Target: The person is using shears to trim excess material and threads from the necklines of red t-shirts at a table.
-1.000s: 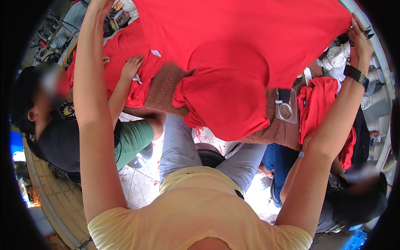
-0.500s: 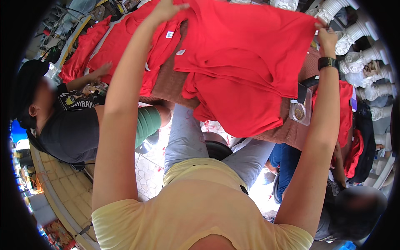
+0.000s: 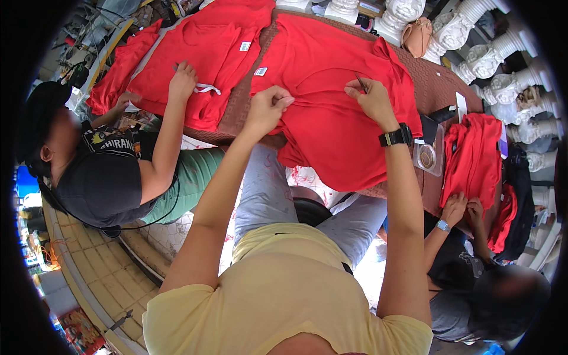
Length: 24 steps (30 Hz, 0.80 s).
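A red shirt (image 3: 337, 148) lies spread over the table in front of me, its lower part hanging over the near edge. My left hand (image 3: 269, 111) is closed in a pinch at a fold of the red cloth, on the left side of the shirt. Over the shirt's right part, my right hand (image 3: 374, 105) is closed around a small dark pointed tool (image 3: 360, 81); its exact kind is too small to tell. A white tag (image 3: 260, 71) shows at the shirt's left edge.
More red shirts (image 3: 219, 53) lie on the brown-covered table (image 3: 236, 106) at the left, where a co-worker's hand (image 3: 183, 80) works. Another person handles a folded red stack (image 3: 473, 154) at the right. A clear case (image 3: 430, 151) sits between; white ornate columns (image 3: 452, 38) line the far side.
Both hands have come down and inward from the shirt's raised upper corners. The shirt now lies flat. The small dark tool shows in my right hand. The left co-worker's arm has reached forward.
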Motion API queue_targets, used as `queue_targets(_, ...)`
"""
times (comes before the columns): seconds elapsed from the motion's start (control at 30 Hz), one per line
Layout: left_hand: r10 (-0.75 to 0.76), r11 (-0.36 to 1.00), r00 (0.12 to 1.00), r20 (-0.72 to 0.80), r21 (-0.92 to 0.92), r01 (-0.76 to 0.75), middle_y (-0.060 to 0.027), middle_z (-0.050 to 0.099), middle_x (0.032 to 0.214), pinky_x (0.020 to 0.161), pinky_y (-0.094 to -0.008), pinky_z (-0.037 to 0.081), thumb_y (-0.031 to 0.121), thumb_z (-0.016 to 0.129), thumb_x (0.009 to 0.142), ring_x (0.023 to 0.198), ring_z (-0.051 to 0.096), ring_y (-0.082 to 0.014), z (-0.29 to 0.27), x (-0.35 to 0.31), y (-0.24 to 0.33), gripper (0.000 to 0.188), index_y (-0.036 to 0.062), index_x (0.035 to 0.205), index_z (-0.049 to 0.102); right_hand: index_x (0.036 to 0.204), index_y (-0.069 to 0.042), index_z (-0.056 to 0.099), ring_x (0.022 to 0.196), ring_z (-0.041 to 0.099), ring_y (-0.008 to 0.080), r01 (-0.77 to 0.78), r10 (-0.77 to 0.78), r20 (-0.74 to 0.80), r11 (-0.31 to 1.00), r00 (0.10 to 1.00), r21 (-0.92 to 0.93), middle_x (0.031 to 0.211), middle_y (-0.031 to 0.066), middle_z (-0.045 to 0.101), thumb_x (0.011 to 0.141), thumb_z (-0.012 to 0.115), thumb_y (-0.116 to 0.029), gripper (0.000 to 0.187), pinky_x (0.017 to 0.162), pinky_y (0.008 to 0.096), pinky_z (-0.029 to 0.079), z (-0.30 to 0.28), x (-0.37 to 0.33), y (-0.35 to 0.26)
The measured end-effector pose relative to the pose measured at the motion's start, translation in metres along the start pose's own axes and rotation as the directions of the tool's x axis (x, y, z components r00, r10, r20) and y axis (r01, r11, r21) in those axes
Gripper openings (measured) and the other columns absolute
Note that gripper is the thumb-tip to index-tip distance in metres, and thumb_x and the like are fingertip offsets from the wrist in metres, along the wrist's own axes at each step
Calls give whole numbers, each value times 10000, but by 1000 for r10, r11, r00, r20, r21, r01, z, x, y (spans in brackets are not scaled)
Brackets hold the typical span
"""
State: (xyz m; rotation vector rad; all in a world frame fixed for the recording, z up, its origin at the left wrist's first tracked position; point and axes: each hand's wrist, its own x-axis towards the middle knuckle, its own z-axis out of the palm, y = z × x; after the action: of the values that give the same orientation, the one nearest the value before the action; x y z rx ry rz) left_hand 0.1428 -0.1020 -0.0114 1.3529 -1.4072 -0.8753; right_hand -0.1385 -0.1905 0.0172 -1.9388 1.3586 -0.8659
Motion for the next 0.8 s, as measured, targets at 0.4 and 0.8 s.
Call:
queue_targets(0.4, -260, 964, 683, 682, 220, 147, -68, 646, 836, 704, -330, 503, 130, 738, 899, 732, 632, -178, -63, -152, 62, 139, 3, 909, 683, 962, -20, 771, 764, 683, 130, -193, 183, 94, 976, 979, 105, 802, 65, 739, 858, 766, -238, 241, 723, 309, 512, -39, -17, 47)
queue_targets(0.8, 295, 579, 955, 5, 794, -183, -135, 620, 820, 749, -395, 488, 230, 697, 940, 822, 615, -281, 44, 13, -2, 243, -5, 959, 640, 873, -31, 720, 704, 679, 227, -197, 193, -48, 976, 980, -88, 726, 94, 685, 808, 803, -238, 232, 663, 370, 516, 23, -7, 29)
